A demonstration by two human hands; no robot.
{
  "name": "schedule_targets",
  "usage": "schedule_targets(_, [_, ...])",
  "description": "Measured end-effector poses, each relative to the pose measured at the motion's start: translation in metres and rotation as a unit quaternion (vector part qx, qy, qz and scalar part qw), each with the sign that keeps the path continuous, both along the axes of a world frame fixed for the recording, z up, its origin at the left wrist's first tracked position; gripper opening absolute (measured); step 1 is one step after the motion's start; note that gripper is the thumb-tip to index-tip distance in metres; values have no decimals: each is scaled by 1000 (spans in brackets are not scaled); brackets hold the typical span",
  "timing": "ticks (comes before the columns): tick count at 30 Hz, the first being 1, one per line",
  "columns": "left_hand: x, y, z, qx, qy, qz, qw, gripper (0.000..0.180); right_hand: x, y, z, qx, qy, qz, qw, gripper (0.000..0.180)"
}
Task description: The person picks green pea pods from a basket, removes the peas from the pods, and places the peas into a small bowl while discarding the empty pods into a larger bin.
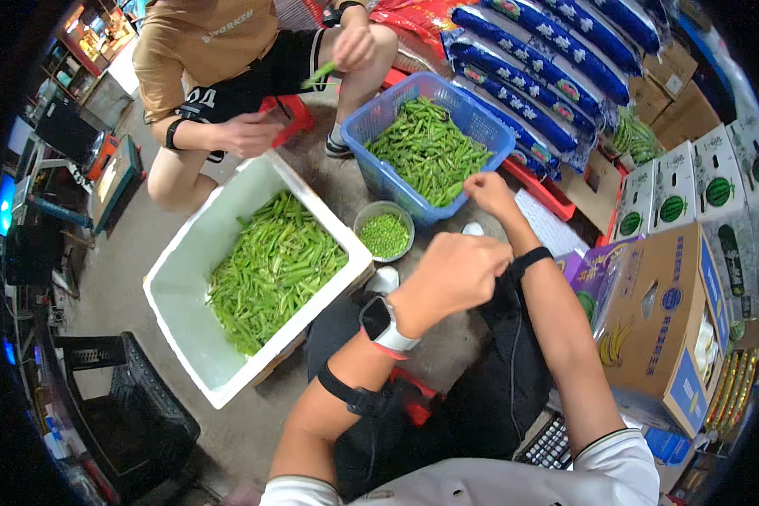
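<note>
My left hand (pixel 457 277) is closed in front of my lap, fingers curled away so that anything inside is hidden. Beyond it, my right hand (pixel 491 194) has its fingers bent together at the near right rim of a blue plastic basket (pixel 383 181). Green pea pods (pixel 430 145) fill that basket. Whether those fingertips hold a pod I cannot make out. A small round tub (pixel 411 239) of shelled green peas (pixel 384 234) stands between the basket and a white foam box (pixel 170 291). Inside the box lies a heap of green pods (pixel 274 266).
Opposite me sits another person, a green pod (pixel 319 76) in one raised hand (pixel 354 46). Blue printed sacks (pixel 540 63) are stacked at the far right. A brown banana carton (pixel 649 312) stands by my right arm, a black plastic chair (pixel 135 405) at the lower left.
</note>
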State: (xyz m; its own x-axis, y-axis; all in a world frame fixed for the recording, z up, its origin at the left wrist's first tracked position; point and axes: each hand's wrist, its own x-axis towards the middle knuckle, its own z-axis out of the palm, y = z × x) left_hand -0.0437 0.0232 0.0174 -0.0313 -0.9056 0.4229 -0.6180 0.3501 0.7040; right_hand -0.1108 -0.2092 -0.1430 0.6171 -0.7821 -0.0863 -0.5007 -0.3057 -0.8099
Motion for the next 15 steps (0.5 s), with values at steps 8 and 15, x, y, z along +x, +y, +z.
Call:
schedule_targets(8, [-11, -4, 2, -18, -84, 15, 996, 6, 31, -84, 1, 198, -252, -207, 924, 18])
schedule_targets(15, [17, -6, -6, 13, 9, 41, 999, 7, 96, -89, -97, -69, 234, 31, 969, 19])
